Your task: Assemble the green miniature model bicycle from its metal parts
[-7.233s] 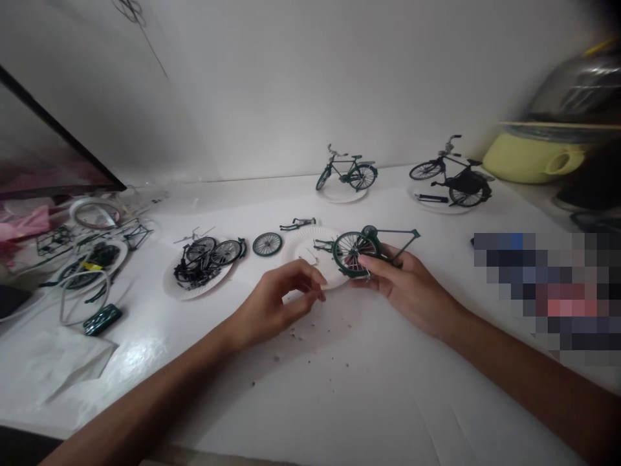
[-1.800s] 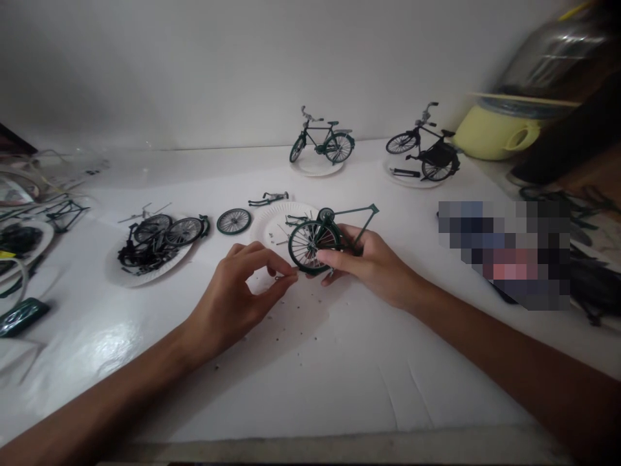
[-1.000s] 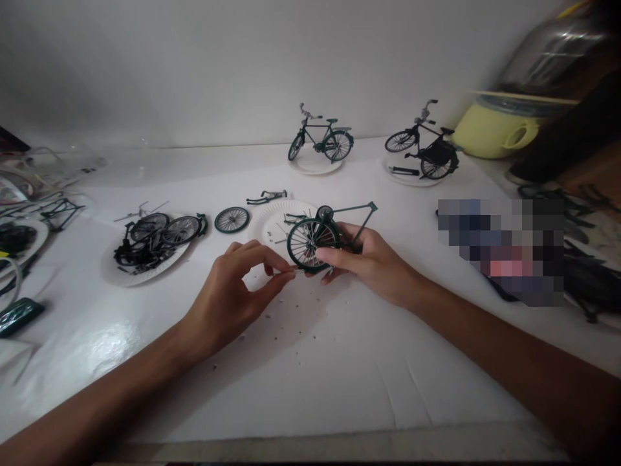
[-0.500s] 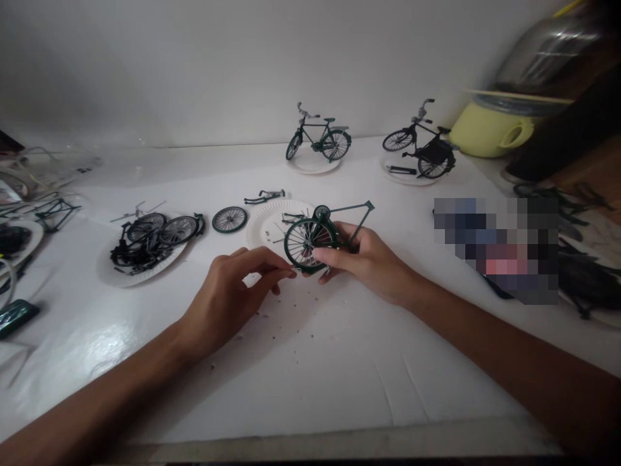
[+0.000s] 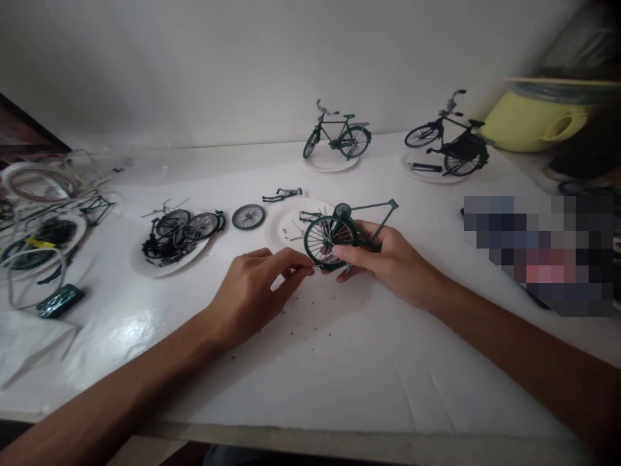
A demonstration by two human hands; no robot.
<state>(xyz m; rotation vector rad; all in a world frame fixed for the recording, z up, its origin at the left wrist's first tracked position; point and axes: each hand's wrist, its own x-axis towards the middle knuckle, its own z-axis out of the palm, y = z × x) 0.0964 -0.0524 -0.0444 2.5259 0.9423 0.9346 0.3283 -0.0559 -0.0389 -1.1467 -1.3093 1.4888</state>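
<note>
Frame (image 5: 371, 206), one wheel (image 5: 320, 239) already on, is held in right hand (image 5: 400, 259) over desk (image 5: 363, 375). Left hand (image 5: 252, 285) pinches small silvery piece (image 5: 317, 267) at wheel's lower edge. Still off: loose wheel (image 5: 248, 217) and handlebar part (image 5: 286, 193), both beside paper plate (image 5: 274, 223).

White table (image 5: 359, 369): paper plates (image 5: 276, 234), green-rimmed wheel (image 5: 248, 217), scattered specks (image 5: 292, 333).

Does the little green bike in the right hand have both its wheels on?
No, the right hand holds a green frame with just one wheel on it.
</note>
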